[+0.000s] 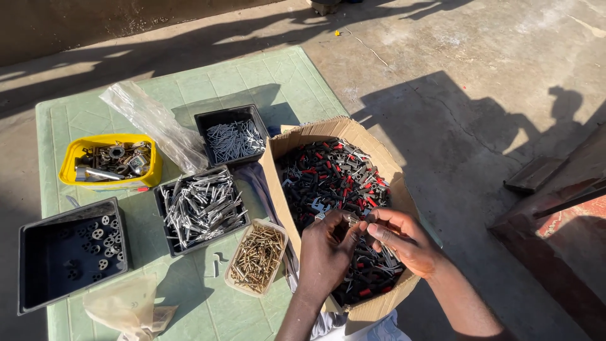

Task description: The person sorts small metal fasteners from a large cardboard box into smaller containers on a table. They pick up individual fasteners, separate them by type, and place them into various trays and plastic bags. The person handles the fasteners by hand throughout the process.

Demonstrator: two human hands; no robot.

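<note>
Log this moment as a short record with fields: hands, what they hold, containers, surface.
left hand: over the cardboard box, fingers on a small metal part
right hand: pinching the same part
box contents: black and red pieces
yellow tub: mixed metal hardware
black trays: two with silver metal pieces, one with washers
clear tub: brass screws
surface: green table

Corrugated cardboard box (379, 165), matt and rough-edged, full of matt black and red plastic parts (328, 173). Shiny metal pins (202, 205) in a black plastic tray (165, 235); brass-coloured screws (257, 257) in a clear plastic tub (282, 235). Glossy yellow plastic tub (71, 161). Crinkled clear plastic bag (151, 120). Rough concrete floor (467, 69)
</note>
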